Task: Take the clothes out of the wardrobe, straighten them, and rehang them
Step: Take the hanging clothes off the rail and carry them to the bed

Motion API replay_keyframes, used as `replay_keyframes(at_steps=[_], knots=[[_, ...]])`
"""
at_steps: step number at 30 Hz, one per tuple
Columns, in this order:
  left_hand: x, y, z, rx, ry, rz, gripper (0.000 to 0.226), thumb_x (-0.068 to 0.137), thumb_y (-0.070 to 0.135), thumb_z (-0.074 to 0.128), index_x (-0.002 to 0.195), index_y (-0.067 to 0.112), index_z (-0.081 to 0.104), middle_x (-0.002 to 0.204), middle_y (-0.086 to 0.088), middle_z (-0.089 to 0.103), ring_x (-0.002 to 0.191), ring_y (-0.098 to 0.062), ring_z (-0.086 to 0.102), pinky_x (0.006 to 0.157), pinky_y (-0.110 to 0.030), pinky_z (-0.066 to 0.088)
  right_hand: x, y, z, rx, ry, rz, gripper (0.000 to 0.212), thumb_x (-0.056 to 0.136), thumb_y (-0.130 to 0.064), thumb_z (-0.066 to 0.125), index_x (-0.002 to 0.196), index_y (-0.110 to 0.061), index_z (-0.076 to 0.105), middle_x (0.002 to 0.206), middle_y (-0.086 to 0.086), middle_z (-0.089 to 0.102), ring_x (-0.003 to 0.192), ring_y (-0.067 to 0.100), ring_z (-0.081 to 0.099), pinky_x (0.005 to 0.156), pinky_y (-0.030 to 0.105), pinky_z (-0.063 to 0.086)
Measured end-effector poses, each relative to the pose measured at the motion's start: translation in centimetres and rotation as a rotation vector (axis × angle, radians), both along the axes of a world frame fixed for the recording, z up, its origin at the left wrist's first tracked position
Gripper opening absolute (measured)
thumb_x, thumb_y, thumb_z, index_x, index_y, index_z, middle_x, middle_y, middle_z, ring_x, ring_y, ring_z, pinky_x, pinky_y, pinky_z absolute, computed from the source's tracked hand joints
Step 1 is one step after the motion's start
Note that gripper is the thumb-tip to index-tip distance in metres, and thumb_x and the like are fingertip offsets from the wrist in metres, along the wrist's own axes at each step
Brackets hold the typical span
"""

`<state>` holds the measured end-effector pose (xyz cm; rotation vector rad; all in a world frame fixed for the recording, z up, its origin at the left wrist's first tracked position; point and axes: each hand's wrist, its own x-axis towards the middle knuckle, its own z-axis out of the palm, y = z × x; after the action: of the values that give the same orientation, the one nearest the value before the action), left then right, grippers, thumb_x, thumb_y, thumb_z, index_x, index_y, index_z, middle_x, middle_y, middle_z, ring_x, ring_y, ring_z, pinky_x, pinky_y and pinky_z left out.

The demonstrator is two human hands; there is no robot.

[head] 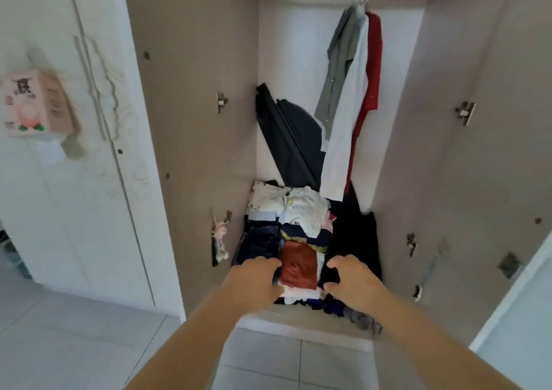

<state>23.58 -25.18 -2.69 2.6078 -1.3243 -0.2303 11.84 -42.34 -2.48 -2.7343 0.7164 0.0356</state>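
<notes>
Pink box (35,105) on door far L of pile: print too blurred to read. Pile of folded clothes (298,228) lies on wardrobe (194,120) floor: white items (301,207) at back, dark jeans (260,243) L, rust-orange piece (298,265) front-mid, black cloth (352,234) R. L hand (254,279) at pile's front-L edge, fingers curled down, grip can't tell. R hand (354,279) at pile's front-R, fingers (336,262) wide in a C by black cloth. Above pile, to R: grey shirt (340,70), pale shirt (346,126), red garment (373,70) on hangers.

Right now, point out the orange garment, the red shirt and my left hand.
orange garment (298,265), head view, its middle.
red shirt (375,61), head view, upper panel.
left hand (254,279), head view, its back.
</notes>
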Motion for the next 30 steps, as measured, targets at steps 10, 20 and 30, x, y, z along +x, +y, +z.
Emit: replay_keyframes(at_steps=[10, 20, 30], knots=[[14.0, -13.2, 9.0, -0.119, -0.045, -0.212, 0.056, 0.092, 0.039, 0.049, 0.142, 0.021, 0.031, 0.143, -0.004, 0.039, 0.128, -0.022, 0.038, 0.104, -0.032, 0.033, 11.5, -9.9, 7.8, -0.071, -0.178, -0.123, 0.046, 0.089, -0.031, 0.057, 0.130, -0.014, 0.044, 0.124, 0.009, 0.047, 0.111, 0.024, 0.049, 0.096, 0.032, 0.041], [26.3, -26.0, 18.7, -0.239, -0.129, -0.194, 0.056, 0.091, 0.040, 0.052, 0.140, 0.019, 0.035, 0.137, -0.005, 0.044, 0.124, -0.019, 0.042, 0.100, -0.028, 0.038, 24.2, -22.0, 18.5, -0.271, -0.373, -0.017, 0.045, 0.091, -0.031, 0.056, 0.132, -0.021, 0.043, 0.131, 0.003, 0.046, 0.115, 0.020, 0.048, 0.089, 0.022, 0.037], [35.8, -36.3, 26.6, -0.516, -0.313, -0.078, 0.054, 0.093, 0.038, 0.048, 0.142, 0.023, 0.032, 0.141, -0.001, 0.042, 0.125, -0.017, 0.042, 0.101, -0.030, 0.037, 36.5, -32.0, 28.7, -0.509, -0.669, 0.158, 0.047, 0.093, -0.025, 0.052, 0.138, -0.018, 0.039, 0.139, 0.005, 0.039, 0.122, 0.018, 0.042, 0.099, 0.025, 0.036]])
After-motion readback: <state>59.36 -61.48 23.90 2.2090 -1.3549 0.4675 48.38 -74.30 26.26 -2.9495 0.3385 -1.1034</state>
